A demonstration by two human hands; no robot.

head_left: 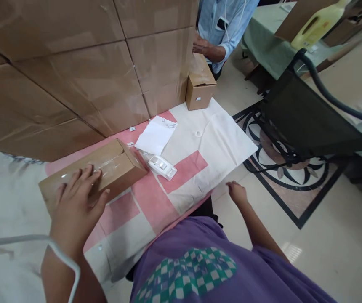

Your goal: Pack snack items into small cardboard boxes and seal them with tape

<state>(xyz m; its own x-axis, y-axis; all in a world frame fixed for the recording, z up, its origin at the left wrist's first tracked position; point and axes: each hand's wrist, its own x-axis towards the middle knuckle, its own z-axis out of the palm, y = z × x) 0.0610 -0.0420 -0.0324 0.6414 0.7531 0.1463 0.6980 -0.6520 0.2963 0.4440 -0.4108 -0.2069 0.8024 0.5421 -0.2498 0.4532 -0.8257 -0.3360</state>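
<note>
Brown cartons stacked tightly in a wall (76,75) fill the upper left of the frame, their seams taped, behind a pink-and-white cloth (155,210) that runs from the lower left toward the middle right. Left of centre on this cloth lies a long brown carton (118,168), clear tape shining along its top. Across it rests the left hand (78,195), palm down, with its grip spread apart and pressed to the top rather than clasped around the box. The right hand (238,193) is just beyond the cloth's near edge, right of centre, over the pale tiled floor (332,261); its fingers curl, but I cannot tell whether its grip is fully together or holds anything.

Just beside the carton's right end sits a white handheld device (162,167), with a sheet of white paper (155,136) above it in the frame and a small white ring (198,134) further right. A smaller brown carton (200,94) stands at upper centre against the stack; a co-worker's hand (200,44) shows near its far end, below a light blue sleeve (231,40). At upper right are a black chair (313,113) and a yellow jug (318,26) near a green tablecloth (263,33). A pale cable (62,252) loops past the left forearm at lower left.
</note>
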